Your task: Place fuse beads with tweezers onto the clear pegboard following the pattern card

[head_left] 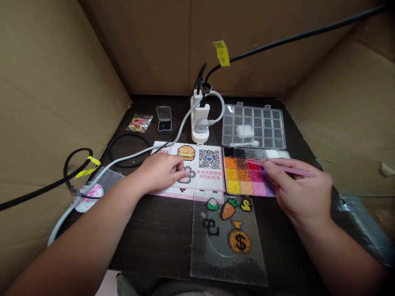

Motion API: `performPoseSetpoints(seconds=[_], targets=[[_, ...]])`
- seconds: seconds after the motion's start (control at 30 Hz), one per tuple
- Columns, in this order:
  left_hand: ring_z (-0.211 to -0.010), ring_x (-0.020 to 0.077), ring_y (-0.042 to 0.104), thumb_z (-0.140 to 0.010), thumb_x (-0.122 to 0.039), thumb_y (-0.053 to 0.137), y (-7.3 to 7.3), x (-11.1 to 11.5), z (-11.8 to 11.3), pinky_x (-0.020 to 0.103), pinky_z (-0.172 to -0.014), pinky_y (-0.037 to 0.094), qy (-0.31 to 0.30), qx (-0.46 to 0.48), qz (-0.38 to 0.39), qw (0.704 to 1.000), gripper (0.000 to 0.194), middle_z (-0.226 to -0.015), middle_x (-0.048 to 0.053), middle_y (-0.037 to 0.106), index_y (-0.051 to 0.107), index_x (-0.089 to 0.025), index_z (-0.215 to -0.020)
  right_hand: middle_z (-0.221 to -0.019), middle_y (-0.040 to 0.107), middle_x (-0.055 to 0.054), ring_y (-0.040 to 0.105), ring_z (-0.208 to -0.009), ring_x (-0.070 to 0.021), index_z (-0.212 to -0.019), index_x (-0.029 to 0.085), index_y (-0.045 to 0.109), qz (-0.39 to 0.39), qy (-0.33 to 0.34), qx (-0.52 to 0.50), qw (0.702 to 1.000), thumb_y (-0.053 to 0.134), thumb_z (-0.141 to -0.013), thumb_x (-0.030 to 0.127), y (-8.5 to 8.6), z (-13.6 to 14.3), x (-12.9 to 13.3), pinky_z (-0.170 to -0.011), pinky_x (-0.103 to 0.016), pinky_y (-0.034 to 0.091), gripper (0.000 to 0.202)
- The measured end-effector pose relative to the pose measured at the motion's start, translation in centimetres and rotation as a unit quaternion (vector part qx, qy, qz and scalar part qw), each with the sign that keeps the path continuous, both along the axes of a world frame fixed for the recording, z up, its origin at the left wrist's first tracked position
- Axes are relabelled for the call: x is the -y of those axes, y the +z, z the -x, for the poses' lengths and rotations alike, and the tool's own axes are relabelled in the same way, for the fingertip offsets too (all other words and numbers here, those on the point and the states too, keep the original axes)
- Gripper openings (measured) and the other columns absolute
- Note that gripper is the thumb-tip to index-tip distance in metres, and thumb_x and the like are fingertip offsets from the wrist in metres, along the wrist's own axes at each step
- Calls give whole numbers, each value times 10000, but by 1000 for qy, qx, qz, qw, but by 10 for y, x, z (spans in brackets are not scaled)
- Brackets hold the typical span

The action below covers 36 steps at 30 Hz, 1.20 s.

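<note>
My left hand [163, 170] lies on a printed pattern sheet [211, 181], its fingers curled in and nothing showing between them. The sheet carries a pixel burger, a pink-and-grey figure partly under my fingers, and a QR code. My right hand [296, 187] grips pink tweezers [277, 165], whose tips are over the brown beads in the bead box [227, 191]. Nearest me lies a clear pegboard [228, 269] with bead figures on it: a carrot [228, 210], a yellow duck [246, 205], a money bag [240, 241], a green-and-pink figure [212, 204] and a black outline [211, 227].
The bead box's open lid [268, 127] holds a white block [245, 131] and a white scoop [254, 143]. A white power strip [200, 133] with cables stands behind the sheet. A small box of black beads [164, 125] and a bag [140, 123] lie back left. Cardboard walls surround the table.
</note>
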<state>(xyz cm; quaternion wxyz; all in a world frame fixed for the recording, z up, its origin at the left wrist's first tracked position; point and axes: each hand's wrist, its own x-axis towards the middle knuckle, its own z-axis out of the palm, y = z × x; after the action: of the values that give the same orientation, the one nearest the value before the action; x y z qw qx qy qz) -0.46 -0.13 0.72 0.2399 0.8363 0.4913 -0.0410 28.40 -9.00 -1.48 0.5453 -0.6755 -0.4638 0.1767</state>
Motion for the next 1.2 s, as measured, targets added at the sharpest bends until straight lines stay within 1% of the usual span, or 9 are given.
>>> performPoseSetpoints(seconds=[0.1,0.2,0.37,0.5,0.83,1.2], targets=[[-650,163,549,-850,-524,534,1,0,0,284,-588,293,4,6,4,1000,315,-719,-4,680,630,-242,-749,-777,782,-45,739,-672,-180,-789,216,776,-7,-23,-12,1000,831,-688,355,3,4,-3,-629,-291,618,180],[-672,176,565,-845,-525,526,1,0,-1,287,-592,302,8,3,14,1000,319,-721,-2,685,616,-240,-732,-744,778,-50,744,-669,-198,-755,207,770,-19,-33,0,999,813,-693,332,3,6,-10,-628,-310,628,146],[-678,181,572,-854,-516,503,-1,-1,-1,294,-600,311,10,3,15,1000,320,-728,1,690,614,-242,-733,-774,782,-80,752,-713,-219,-733,187,761,-15,-3,-3,1000,780,-710,336,3,8,-27,-701,-359,642,152],[-667,178,567,-852,-532,492,-3,-2,0,300,-596,307,6,6,19,1000,341,-727,7,693,613,-237,-732,-763,780,-76,747,-704,-213,-729,189,765,-3,13,15,1000,771,-711,319,4,12,-34,-685,-355,638,131],[-638,182,563,-848,-515,516,-3,-1,2,303,-578,287,7,32,7,999,329,-700,18,683,605,-234,-703,-742,778,-58,739,-681,-208,-719,206,773,11,37,31,999,759,-708,302,3,17,-35,-654,-338,628,98],[-635,171,562,-862,-513,503,0,0,0,283,-571,279,0,9,6,1000,331,-697,5,672,593,-233,-711,-752,777,-59,735,-687,-203,-723,200,775,14,39,35,999,750,-720,299,1,17,-34,-661,-331,615,102]])
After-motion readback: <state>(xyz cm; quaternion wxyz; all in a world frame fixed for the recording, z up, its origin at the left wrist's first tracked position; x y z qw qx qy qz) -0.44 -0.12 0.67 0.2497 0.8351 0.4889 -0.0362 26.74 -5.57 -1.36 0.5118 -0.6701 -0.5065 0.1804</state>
